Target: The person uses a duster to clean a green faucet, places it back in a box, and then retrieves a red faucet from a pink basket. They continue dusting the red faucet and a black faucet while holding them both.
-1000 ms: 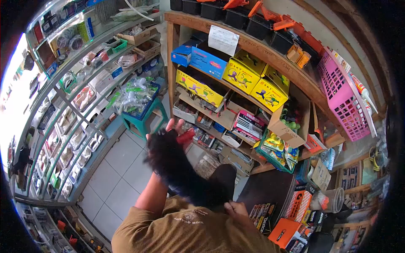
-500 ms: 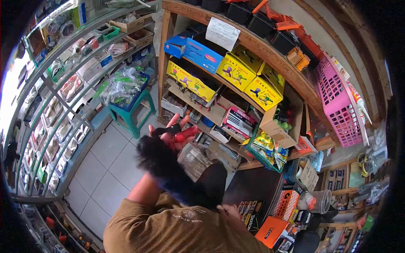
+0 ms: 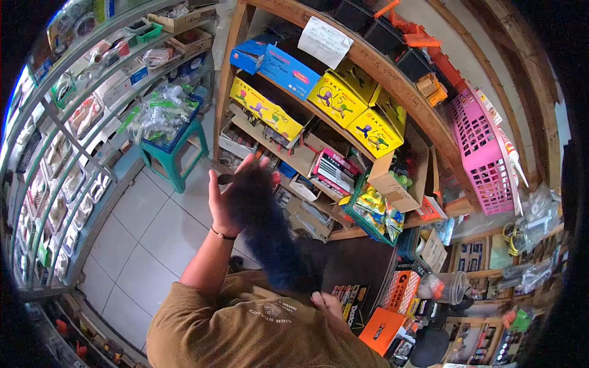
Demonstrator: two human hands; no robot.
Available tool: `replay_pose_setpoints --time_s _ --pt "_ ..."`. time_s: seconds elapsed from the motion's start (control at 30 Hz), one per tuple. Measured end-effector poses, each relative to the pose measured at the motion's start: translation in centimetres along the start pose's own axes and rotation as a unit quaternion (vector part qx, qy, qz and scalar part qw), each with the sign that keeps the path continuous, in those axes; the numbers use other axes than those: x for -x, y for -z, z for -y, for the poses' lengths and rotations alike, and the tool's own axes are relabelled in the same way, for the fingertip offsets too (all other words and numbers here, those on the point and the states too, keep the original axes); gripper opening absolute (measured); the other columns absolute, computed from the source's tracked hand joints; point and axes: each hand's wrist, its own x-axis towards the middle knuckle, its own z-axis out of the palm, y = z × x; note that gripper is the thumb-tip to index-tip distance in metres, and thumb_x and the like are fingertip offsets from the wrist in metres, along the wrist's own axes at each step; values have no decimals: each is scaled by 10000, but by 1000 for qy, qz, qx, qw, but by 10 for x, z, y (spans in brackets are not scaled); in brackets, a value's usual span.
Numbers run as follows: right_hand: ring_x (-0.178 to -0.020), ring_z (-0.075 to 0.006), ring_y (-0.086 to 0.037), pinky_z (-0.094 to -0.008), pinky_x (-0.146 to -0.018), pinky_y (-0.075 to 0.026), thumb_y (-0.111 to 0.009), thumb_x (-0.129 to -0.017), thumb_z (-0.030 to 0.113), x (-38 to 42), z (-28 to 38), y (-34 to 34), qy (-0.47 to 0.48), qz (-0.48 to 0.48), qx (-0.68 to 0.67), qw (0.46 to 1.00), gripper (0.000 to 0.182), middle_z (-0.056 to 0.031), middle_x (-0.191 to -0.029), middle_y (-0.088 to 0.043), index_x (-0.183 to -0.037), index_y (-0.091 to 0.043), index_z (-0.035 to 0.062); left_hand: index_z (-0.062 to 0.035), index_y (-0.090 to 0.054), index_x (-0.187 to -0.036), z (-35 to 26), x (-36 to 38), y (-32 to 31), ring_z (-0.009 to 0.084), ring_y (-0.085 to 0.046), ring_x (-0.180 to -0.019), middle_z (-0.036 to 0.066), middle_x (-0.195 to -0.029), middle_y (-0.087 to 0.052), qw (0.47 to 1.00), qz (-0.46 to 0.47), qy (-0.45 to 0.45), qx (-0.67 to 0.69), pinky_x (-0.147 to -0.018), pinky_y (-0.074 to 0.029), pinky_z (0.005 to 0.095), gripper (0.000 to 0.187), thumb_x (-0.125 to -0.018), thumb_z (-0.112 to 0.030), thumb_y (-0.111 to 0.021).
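My left hand [image 3: 222, 205] is raised palm up in front of the shelf, a dark strap at its wrist. It holds a red object [image 3: 276, 177] and a black one [image 3: 225, 178], mostly covered by the dark blue fluffy duster [image 3: 270, 233]. The duster slants across the middle of the view, its tip over my left palm. My right hand [image 3: 329, 303] is closed at the duster's lower end, near my chest; the part in its grip is hidden.
A wooden shelf [image 3: 294, 101] holds yellow and blue boxes. Left stand a green stool [image 3: 178, 159] with bagged items and a glass-fronted rack [image 3: 92, 147]. At right are a pink basket [image 3: 485, 153] and an orange box [image 3: 381, 331].
The duster has swung up over my left palm, covering most of the red object. My left forearm, formerly behind the duster, now shows. The whole view has shifted slightly.
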Motion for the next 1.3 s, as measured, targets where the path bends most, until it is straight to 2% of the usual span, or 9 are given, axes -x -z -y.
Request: replay_pose_setpoints --time_s 0.1,0.3,0.43,0.5,0.63,0.97,1.03,1.17,1.3 --pt "-516 -158 -351 -339 -502 -324 -415 -878 517 -2 1 6 16 4 19 1000 573 -53 -537 -356 -633 -424 -1 -48 -240 -1366 -2 -6 21 388 -374 -1203 212 -1362 -309 910 241 84 327 -970 -335 490 839 -807 -673 -286" --pt "-519 -130 -342 -330 -484 -315 -416 -890 488 -7 -14 6 -5 19 -27 999 554 -62 -524 -381 -614 -427 7 -14 -287 -1337 1 -2 10 407 -394 -1174 212 -1339 -346 993 -8 3 117 -963 -355 473 814 -821 -644 -295" --pt "-526 -127 -353 -329 -486 -313 -413 -897 470 -5 13 12 61 6 52 997 554 -45 -533 -413 -632 -451 -15 -19 -261 -1355 2 -8 2 297 -465 -1130 192 -1284 -417 998 55 -12 -15 -906 -401 334 845 -812 -666 -297" --pt "-532 -134 -361 -335 -497 -323 -408 -897 471 -7 8 8 21 4 12 1000 557 -56 -539 -414 -641 -454 -22 -18 -253 -1353 0 -11 28 393 -439 -1137 218 -1318 -372 923 277 77 256 -936 -374 433 859 -803 -674 -319" --pt "-546 -160 -381 -354 -531 -348 -388 -888 507 -8 13 19 76 58 144 985 588 -104 -557 -400 -654 -467 -27 -63 -272 -1354 4 -4 8 375 -427 -1160 188 -1321 -382 1000 21 -7 18 -980 -330 459 858 -781 -699 -327" --pt "-527 -211 -414 -360 -537 -359 -439 -890 453 -14 13 15 -18 23 -30 999 523 -118 -560 -422 -655 -478 -12 -20 -231 -1358 3 -7 -2 440 -373 -1186 239 -1346 -323 996 -36 -17 86 -981 -326 498 875 -796 -686 -306" --pt "-536 -225 -445 -355 -542 -371 -439 -894 440 -17 1 12 -29 15 -34 999 505 -131 -568 -444 -678 -493 -13 -20 -215 -1363 2 -10 27 440 -364 -1193 239 -1343 -327 949 183 46 254 -994 -306 499 878 -795 -683 -317" --pt "-529 -184 -432 -354 -545 -371 -434 -888 443 -17 3 13 137 33 104 985 499 -92 -544 -422 -687 -488 -10 -70 -253 -1368 2 -11 11 271 -470 -1142 161 -1320 -389 998 57 -4 -41 -954 -384 368 869 -783 -711 -290" --pt "-533 -198 -429 -362 -528 -358 -431 -886 453 -15 6 10 18 37 2 999 510 -104 -549 -407 -678 -479 -10 -23 -235 -1354 -1 -10 16 446 -382 -1172 237 -1335 -339 968 98 49 227 -994 -302 511 865 -796 -677 -331"
